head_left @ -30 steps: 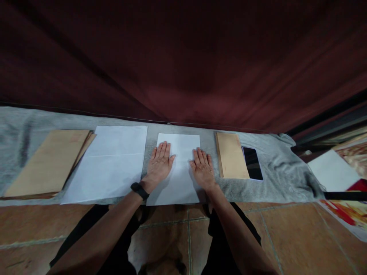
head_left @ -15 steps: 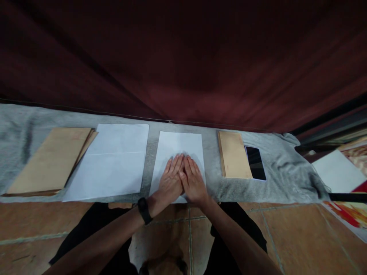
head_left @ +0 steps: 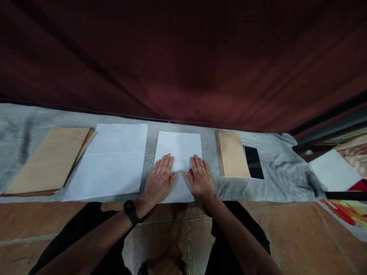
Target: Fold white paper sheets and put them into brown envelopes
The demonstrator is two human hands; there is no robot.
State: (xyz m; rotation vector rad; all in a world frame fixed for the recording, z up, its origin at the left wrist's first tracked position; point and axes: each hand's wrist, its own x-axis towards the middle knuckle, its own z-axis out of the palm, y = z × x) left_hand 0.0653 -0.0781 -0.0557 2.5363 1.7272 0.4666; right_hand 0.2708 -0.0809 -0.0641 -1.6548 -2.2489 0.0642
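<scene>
A white sheet of paper [head_left: 179, 147] lies flat on a grey cloth [head_left: 209, 152] straight ahead of me. My left hand [head_left: 159, 179], with a black band on its wrist, rests palm down on the sheet's lower left part, fingers stretched out. My right hand [head_left: 199, 178] lies flat on the lower right part, fingers together and extended. A small gap of paper shows between the two thumbs. Neither hand holds anything.
A larger stack of white sheets [head_left: 113, 160] lies left of the sheet, with brown envelopes [head_left: 50, 160] further left. To the right are narrower brown envelopes [head_left: 231, 154] and a black phone [head_left: 253, 162]. A dark red curtain [head_left: 183, 57] hangs behind; tiled floor [head_left: 301, 233] below.
The hands went from spread apart high on the sheet to side by side at its middle, then slid apart again lower down towards its two edges.
</scene>
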